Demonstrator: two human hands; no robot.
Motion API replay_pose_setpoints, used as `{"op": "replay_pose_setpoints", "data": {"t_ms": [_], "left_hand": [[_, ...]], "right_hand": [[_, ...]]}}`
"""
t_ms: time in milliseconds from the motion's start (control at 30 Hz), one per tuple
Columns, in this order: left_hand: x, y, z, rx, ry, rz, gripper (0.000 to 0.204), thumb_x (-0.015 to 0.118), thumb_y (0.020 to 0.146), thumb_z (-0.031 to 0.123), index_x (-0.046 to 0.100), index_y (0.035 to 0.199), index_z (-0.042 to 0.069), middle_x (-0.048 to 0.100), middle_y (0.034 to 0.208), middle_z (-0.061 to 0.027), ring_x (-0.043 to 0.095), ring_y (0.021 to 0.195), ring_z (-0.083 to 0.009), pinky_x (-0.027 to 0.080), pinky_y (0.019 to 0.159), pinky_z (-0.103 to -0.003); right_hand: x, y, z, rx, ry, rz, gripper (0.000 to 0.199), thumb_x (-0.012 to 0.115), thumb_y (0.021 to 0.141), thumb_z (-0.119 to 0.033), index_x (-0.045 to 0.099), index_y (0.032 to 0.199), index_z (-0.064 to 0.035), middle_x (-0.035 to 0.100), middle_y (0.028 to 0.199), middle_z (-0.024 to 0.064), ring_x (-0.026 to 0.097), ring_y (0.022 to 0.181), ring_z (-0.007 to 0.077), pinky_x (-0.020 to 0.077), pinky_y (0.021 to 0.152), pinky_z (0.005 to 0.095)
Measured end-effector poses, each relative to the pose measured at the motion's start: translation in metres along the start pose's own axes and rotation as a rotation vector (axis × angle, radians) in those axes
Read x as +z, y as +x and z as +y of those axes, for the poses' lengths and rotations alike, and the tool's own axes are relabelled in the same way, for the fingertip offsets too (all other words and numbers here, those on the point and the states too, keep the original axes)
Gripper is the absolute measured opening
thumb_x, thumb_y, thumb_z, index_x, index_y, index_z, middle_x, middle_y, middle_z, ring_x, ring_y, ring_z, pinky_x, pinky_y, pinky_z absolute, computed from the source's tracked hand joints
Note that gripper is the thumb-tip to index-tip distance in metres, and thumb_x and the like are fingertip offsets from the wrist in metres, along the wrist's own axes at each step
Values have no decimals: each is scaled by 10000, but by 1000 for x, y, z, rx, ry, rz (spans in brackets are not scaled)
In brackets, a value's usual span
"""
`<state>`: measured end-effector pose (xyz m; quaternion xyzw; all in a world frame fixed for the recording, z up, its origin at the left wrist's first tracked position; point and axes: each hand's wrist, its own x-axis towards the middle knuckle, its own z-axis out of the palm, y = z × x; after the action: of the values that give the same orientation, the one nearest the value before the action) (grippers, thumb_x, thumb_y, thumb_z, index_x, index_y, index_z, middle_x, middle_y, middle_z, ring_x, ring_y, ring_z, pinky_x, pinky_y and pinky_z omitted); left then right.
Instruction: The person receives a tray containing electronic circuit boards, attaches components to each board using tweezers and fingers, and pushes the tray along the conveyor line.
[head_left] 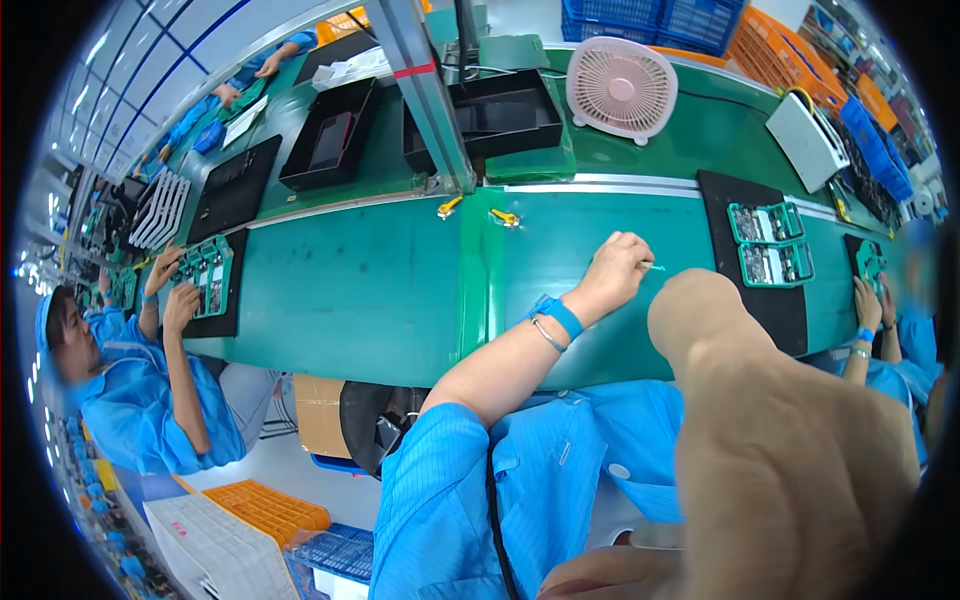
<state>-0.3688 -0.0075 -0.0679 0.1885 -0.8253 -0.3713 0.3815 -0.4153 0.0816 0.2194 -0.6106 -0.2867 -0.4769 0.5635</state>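
Observation:
My left hand (612,272) is over the green work mat, its fingers pinched on a thin pale-green stick (655,267), only the end of which shows. A blue strap (560,314) and a metal bangle circle that wrist. Close to the lens, my right hand (697,308) and forearm loom large on the right; the fingers are hidden, so what they hold, if anything, does not show. Beyond my right hand, green-framed circuit boards (772,246) lie on a black mat (720,215).
A pink fan (622,88) stands at the back, beside black trays (510,115). A metal post (415,85) rises behind the rail, near yellow valve-like handles (506,218). At left, a co-worker (165,390) handles boards; another person's hands (868,305) work at far right.

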Motion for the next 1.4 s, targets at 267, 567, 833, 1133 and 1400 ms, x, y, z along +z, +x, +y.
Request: {"op": "replay_pose_setpoints", "data": {"t_ms": [267,567,833,1133,1400], "left_hand": [[-7,-8,-5,-31,-11,19,114,672,789,-19,714,882,34,644,983,-104,575,961,-329,503,854,-418],[-7,-6,-2,-51,42,-37,156,657,800,-20,710,932,44,637,1028,-92,569,997,-319,491,883,-418],[-12,-6,0,-33,40,-29,171,661,799,-33,709,942,46,628,1028,-90,563,1006,-317,488,895,-418],[-13,-6,5,-43,42,-54,217,665,781,-55,712,968,45,625,1052,-86,562,1005,-310,496,892,-410],[-13,-2,11,-36,64,-72,232,671,766,-66,712,970,34,632,1072,-91,567,1014,-309,504,898,-403]], "right_hand": [[0,-9,26,-79,172,-59,260,419,996,-57,629,1048,88,595,1095,252,537,880,349,426,825,408],[10,-7,43,-333,281,-139,343,396,1009,-42,624,1171,157,595,1246,330,604,1043,433,492,952,455],[-2,-7,76,-71,620,-346,322,469,1037,-124,660,1173,97,652,1167,258,660,979,386,508,835,431],[3,-32,67,23,526,-141,213,668,991,-215,731,939,-19,681,913,133,642,728,264,454,568,352],[3,-23,59,-115,423,-170,179,720,955,-218,719,897,-49,640,792,87,581,610,230,420,515,345]]}}
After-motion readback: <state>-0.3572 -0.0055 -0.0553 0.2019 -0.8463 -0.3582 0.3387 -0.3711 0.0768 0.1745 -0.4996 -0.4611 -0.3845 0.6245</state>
